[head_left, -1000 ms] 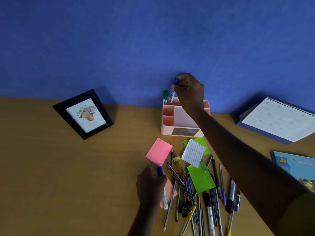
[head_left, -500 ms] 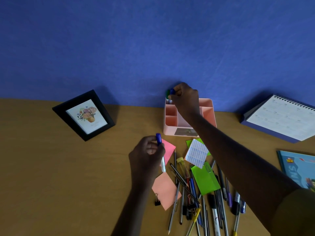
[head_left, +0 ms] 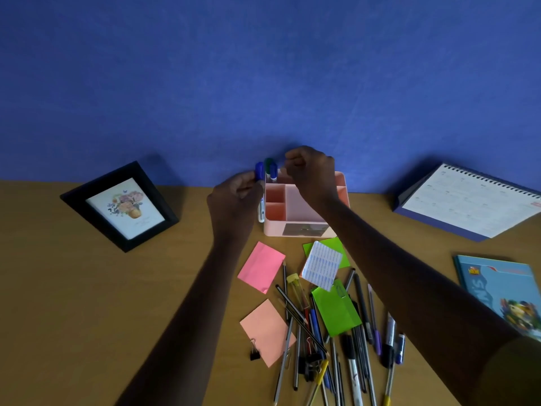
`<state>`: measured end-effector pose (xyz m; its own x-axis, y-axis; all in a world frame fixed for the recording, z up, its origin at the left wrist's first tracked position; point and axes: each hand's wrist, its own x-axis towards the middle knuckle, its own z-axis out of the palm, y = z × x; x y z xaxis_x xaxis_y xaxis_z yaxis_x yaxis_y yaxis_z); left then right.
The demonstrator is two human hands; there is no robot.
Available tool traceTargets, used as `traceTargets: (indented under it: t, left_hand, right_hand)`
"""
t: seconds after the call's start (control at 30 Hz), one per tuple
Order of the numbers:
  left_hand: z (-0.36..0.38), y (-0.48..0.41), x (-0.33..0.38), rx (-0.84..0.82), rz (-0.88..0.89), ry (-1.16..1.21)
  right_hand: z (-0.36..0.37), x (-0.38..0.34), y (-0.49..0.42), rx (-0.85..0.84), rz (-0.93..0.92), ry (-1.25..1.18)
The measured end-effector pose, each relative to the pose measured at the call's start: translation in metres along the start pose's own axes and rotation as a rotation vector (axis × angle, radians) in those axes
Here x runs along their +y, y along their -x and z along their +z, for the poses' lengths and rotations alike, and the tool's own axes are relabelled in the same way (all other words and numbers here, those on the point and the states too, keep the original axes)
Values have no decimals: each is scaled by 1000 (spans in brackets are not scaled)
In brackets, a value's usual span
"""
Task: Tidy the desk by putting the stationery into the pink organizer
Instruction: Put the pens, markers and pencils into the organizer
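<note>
The pink organizer (head_left: 295, 212) stands at the back of the desk against the blue wall. A green-capped marker (head_left: 268, 164) and a blue-capped marker (head_left: 274, 172) stand upright in its back-left compartment. My left hand (head_left: 234, 200) grips another blue-capped marker (head_left: 259, 183) upright, just outside the organizer's left wall. My right hand (head_left: 311, 174) hovers over the organizer's back with fingers curled and nothing in them. A pile of pens and pencils (head_left: 330, 341), binder clips and sticky notes lies in front of the organizer.
A black picture frame (head_left: 120, 206) leans at the left. A desk calendar (head_left: 468, 200) and a blue book (head_left: 500, 291) sit at the right. Pink (head_left: 260, 268), peach (head_left: 266, 329) and green (head_left: 336, 312) sticky notes lie among the pens.
My right hand let go of the blue-capped marker into the organizer and pulled back slightly right. My left hand lifted its marker from the pile up to the organizer's left side.
</note>
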<state>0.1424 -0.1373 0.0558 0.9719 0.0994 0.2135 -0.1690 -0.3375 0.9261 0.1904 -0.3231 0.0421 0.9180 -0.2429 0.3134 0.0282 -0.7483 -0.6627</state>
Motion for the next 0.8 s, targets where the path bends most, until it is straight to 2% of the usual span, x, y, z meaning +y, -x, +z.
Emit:
traceTargets:
  t: [0.1, 0.27, 0.37, 0.5, 0.63, 0.8]
  left_hand:
    - [4, -10, 9, 4, 8, 14]
    - [8, -21, 21, 29, 149, -37]
    - [12, -24, 27, 57, 198, -31]
    - [20, -27, 33, 63, 253, -11]
    - [23, -24, 29, 86, 206, -23]
    - [13, 1, 9, 120, 90, -72]
  right_hand:
    - [-8, 1, 0, -15, -29, -90]
    - [-24, -15, 2, -190, 44, -508]
    - [-33, -29, 0, -212, -38, -597]
    - [-41, -36, -6, -90, -87, -464]
    - [-44, -32, -9, 35, -151, -251]
    - [-27, -13, -5, 13, -142, -64]
